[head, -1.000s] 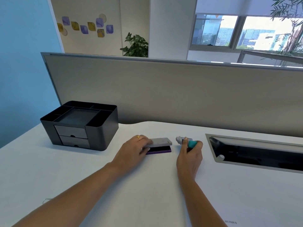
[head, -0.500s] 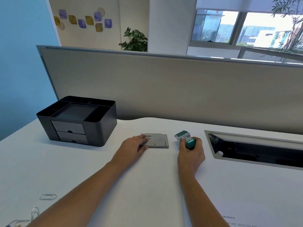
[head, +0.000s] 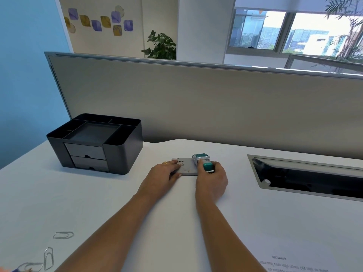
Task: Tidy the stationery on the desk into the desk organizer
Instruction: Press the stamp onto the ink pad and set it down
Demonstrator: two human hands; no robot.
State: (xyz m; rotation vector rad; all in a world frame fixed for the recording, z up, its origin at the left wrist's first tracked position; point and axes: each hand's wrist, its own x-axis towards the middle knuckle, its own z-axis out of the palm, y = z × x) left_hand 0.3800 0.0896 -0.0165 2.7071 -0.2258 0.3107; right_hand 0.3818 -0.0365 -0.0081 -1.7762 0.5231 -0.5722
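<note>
Centrally on the table (head: 98, 203), the left hand (head: 163, 178) lay flat on a grey box (head: 186, 167), while the right hand (head: 213, 178) gripped a teal stamp (head: 204, 162) beside it; the organizer (head: 94, 142) stood toward the far-left corner.

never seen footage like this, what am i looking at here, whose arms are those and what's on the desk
There is no machine here: the camera sits on a person's head and looks forward and down, so the two bare arms are the wearer's own. The left hand presses on a flat grey case lying on the white desk. The right hand grips a small teal stamp right beside it. To the left stands a dark desk organizer with open top compartments, which look empty, and two drawers. A few paper clips lie near the bottom left corner. A cable slot is set into the desk on the right.
</note>
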